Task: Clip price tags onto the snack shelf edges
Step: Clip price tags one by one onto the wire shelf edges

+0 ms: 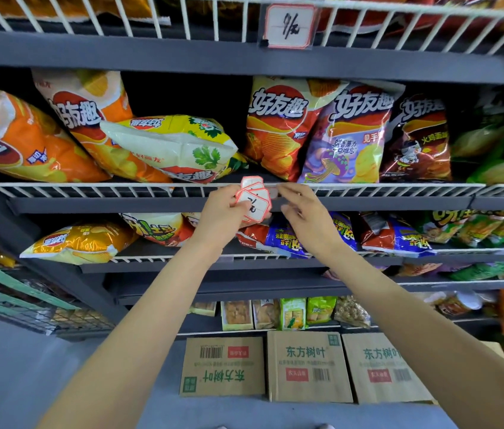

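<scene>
1. Price tags point(254, 203), red-bordered white cards, form a small fanned stack at the centre of the frame, in front of the white wire rail point(120, 190) of the middle shelf.
2. Left hand point(224, 212) grips the stack, fingers and thumb curled round its lower left side; the top card shows a handwritten mark.
3. Right hand point(301, 212) sits just beside the stack on its right. Its fingers are bent, fingertips at the wire rail beside a clear clip point(273, 191); whether they pinch the clip cannot be told.
4. One clipped tag point(289, 26), handwritten, hangs on the wire rail of the shelf above, at upper centre of the frame.
5. Chip bags point(278, 128) in orange, yellow, purple, dark red and green fill the middle shelf behind the rail.
6. More snack bags point(80, 241) lie on the shelf below the hands.
7. Three cardboard boxes point(309, 366) stand side by side on the floor at lower centre.
</scene>
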